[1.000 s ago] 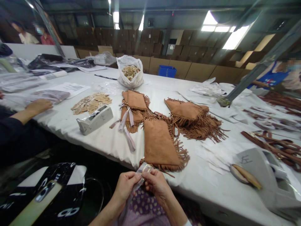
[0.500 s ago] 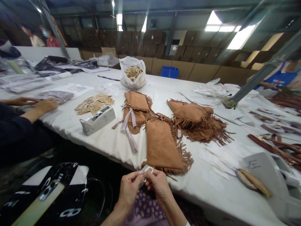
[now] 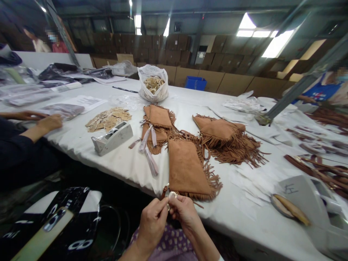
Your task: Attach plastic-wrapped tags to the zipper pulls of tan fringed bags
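Observation:
My left hand (image 3: 153,219) and my right hand (image 3: 187,214) meet at the table's front edge, fingertips pinched together. Between them shows a small shiny metal ring (image 3: 172,195); the fingers hide the rest of it. Just beyond lies a tan fringed suede pouch (image 3: 189,168), its zip pull (image 3: 164,191) hanging close to my left fingers. Behind it are stacked fringed pouches (image 3: 160,117) with wrapped pale strips (image 3: 150,163) beside them. More fringed pouches (image 3: 223,128) lie to the right.
A grey tape dispenser (image 3: 112,137) stands at left near a heap of tan tags (image 3: 108,119); another dispenser (image 3: 307,206) is at right. A white bag (image 3: 153,85) of tags sits at the back. A co-worker's hands (image 3: 49,121) are at left. Brown straps (image 3: 318,174) lie far right.
The greyish wrap-like piece seen at my fingertips is no longer visible there, and the metal ring shows more plainly. My hands have shifted only slightly.

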`<state>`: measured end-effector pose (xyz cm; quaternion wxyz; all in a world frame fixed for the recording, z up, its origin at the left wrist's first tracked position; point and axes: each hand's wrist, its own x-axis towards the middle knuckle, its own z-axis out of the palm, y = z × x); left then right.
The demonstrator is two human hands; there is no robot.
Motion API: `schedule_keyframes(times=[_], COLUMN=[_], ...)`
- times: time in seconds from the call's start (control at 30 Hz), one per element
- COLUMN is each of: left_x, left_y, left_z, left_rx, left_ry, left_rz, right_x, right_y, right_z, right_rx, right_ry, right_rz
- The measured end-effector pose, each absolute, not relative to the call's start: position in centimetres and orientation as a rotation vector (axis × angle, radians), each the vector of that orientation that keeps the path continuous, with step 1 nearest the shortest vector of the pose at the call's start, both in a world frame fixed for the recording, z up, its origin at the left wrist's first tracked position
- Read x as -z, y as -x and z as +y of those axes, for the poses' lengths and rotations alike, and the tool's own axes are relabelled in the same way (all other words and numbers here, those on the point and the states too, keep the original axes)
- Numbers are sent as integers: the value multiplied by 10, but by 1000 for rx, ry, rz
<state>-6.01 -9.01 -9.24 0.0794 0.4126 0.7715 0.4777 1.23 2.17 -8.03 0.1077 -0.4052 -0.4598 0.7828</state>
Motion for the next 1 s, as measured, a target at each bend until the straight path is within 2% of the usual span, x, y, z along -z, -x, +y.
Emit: schedule_keyframes(times=[0.17,0.23,0.4,0.6,0.7,0.83,0.93,1.0], left_x=[87,82,84,132,139,101,71,66], left_y=[63,61,64,79,88,97,88,74], left_z=[-92,-91,-111,-193,-218,-183,-122,-87], left_rx=[-992,-923,-1092,-1099,-1089,-1288,-1431,-1408], left_ry=[-1745,-1808,-1821,-1874,-1740,-1232,-955,-931], left_rz=[2489,2511,2389,2252,2270,2397,2065,1792], right_x=[79,79,73,79,84,81,76,73], right_y=[-14,-14,-17,-21,-22,-24,-23,-24], right_z=[21,21,26,33,34,32,29,28], right_rx=[-2386,-2362,-2339,-2231,-2146,-2138,-2181,-2197], right_ry=[1158,1134,1154,1210,1227,1189,1183,1153], right_rz=[-1169,-1165,-1140,-1213,-1263,-1299,-1255,-1224])
